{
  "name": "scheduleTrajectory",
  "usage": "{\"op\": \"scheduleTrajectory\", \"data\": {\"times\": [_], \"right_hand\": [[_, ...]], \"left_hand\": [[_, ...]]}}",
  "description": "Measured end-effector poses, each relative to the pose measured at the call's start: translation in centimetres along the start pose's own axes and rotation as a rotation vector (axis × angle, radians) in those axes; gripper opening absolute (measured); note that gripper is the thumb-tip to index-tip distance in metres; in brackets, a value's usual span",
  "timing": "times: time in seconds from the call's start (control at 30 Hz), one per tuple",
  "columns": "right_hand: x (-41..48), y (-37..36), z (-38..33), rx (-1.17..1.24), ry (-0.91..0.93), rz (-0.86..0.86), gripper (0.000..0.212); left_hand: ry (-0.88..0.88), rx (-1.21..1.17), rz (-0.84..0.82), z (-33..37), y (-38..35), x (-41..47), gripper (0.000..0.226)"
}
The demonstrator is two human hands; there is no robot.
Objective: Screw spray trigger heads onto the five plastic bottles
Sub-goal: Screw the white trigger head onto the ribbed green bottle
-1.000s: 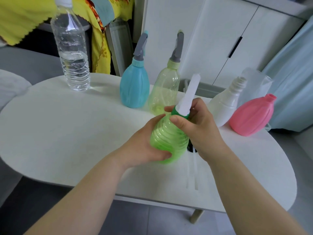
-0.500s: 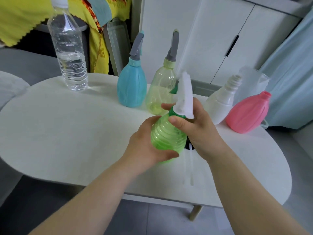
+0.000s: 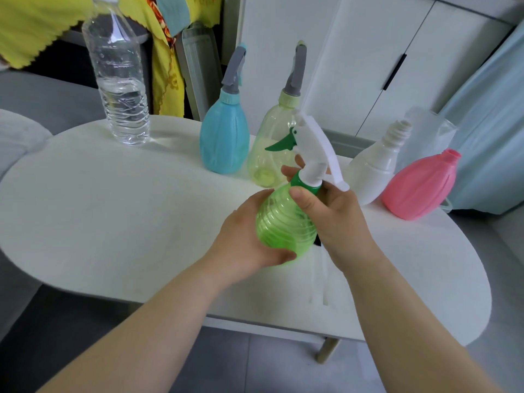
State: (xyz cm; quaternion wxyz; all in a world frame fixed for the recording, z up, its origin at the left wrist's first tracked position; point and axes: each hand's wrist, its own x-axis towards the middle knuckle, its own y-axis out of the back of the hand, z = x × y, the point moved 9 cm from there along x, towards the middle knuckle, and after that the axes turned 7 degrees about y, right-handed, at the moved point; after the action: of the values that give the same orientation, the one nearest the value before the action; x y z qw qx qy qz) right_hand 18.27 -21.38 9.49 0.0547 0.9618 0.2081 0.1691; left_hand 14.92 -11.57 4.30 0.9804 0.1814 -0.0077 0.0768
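My left hand (image 3: pixel 243 236) cups the base of a round green ribbed bottle (image 3: pixel 283 222), held tilted above the white table (image 3: pixel 113 217). My right hand (image 3: pixel 334 214) pinches the green collar of a white spray trigger head (image 3: pixel 314 148) seated on the bottle's neck; its green lever points left. Behind stand a blue bottle (image 3: pixel 224 137) and a pale yellow bottle (image 3: pixel 269 146), each with a grey trigger head. To the right, a white bottle (image 3: pixel 374 165) and a pink bottle (image 3: pixel 419 185) lean with open necks.
A clear water bottle (image 3: pixel 119 80) stands at the table's back left. Clear dip tubes (image 3: pixel 320 279) lie on the table under my right wrist. A translucent plastic bag (image 3: pixel 425 131) sits behind the white bottle. White cabinets and yellow cloth are behind.
The trigger head has rotated on the green bottle: its green lever now shows and points left. Both hands stayed on the bottle, which lifted slightly toward me.
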Motion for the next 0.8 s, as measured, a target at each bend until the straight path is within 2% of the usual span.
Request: {"op": "scheduleTrajectory", "data": {"times": [0.1,0.2,0.27,0.37,0.43,0.5,0.57,0.63,0.67,0.8], "right_hand": [[-0.4,-0.1,-0.3,-0.099,0.013,0.005,0.023],[-0.8,-0.3,-0.4,-0.088,0.001,-0.048,0.034],[-0.7,0.0,-0.6,-0.089,0.000,-0.055,0.033],[-0.5,1.0,-0.8,-0.151,0.027,0.081,0.014],[-0.3,1.5,-0.9,-0.187,0.045,0.200,0.025],[0.0,1.5,-1.1,-0.200,0.056,0.248,0.031],[0.1,1.0,-1.0,-0.182,0.045,0.198,0.032],[-0.3,0.3,-0.7,-0.144,0.019,0.106,0.049],[-0.6,0.2,-0.6,-0.124,0.015,0.078,0.050],[-0.8,1.0,-0.8,-0.062,0.033,0.136,0.016]], "left_hand": [[-0.030,0.006,-0.002,0.2,0.0,0.0,0.079],[-0.034,-0.017,-0.009,0.3,0.0,0.0,0.075],[-0.026,-0.007,-0.012,0.3,0.0,0.1,0.074],[-0.018,0.008,-0.001,0.3,0.0,0.1,0.073],[-0.018,0.024,0.005,0.3,0.0,0.1,0.075],[-0.023,0.035,0.006,0.4,0.0,0.1,0.074],[-0.024,0.044,0.005,0.3,-0.1,0.2,0.078],[-0.021,0.049,0.006,0.1,-0.1,0.3,0.081],[-0.019,0.046,0.005,0.1,-0.1,0.3,0.082],[-0.014,0.045,-0.007,0.2,-0.2,0.4,0.086]]}}
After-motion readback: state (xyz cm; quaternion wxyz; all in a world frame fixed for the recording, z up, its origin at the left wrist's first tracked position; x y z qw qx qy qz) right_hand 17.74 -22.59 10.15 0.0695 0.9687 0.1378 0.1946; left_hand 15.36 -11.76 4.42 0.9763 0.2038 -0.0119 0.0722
